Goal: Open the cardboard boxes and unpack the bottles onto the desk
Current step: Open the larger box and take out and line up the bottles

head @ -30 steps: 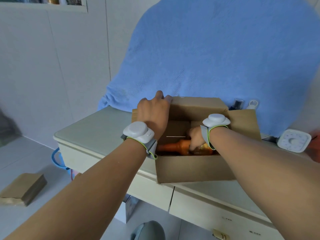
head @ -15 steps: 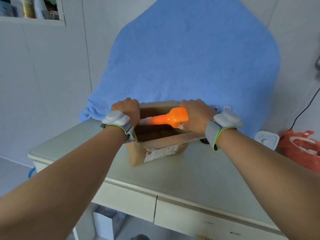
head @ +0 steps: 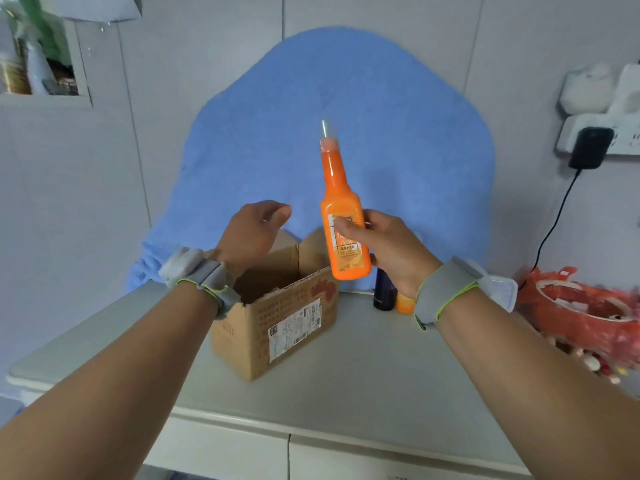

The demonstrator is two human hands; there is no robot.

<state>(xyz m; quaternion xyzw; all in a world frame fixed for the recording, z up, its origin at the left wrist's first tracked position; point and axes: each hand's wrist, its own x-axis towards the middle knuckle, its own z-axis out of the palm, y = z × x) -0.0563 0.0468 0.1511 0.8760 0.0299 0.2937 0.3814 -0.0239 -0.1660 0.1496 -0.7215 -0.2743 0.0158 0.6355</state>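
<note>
I see the right hand (head: pixel 388 251) gripping an orange bottle (head: pixel 341 216) round its labelled lower body, thumb across the label. It holds the bottle in the air above the right rear corner of the box (head: pixel 277 317), cap up and leaning a little to the left.

The box stands on the table (head: pixel 363 375) with its top flaps open and a shipping label on the side facing me. I cannot make out what lies inside: the interior is in shadow and partly behind the left wrist. The left hand (head: pixel 252 233) hovers above the box's left rear edge, holding nothing, fingers loosely curled.

Just right of the box, toward the back, a dark bottle (head: pixel 383 292) stands upright on the table. A small orange bottle (head: pixel 404 303) stands just beside it, on the side away from the box, mostly hidden behind the right wrist. Further right of the box lies a red bag (head: pixel 588 317), blurred. Behind the box a blue towel (head: pixel 346 133) hangs against the wall.
</note>
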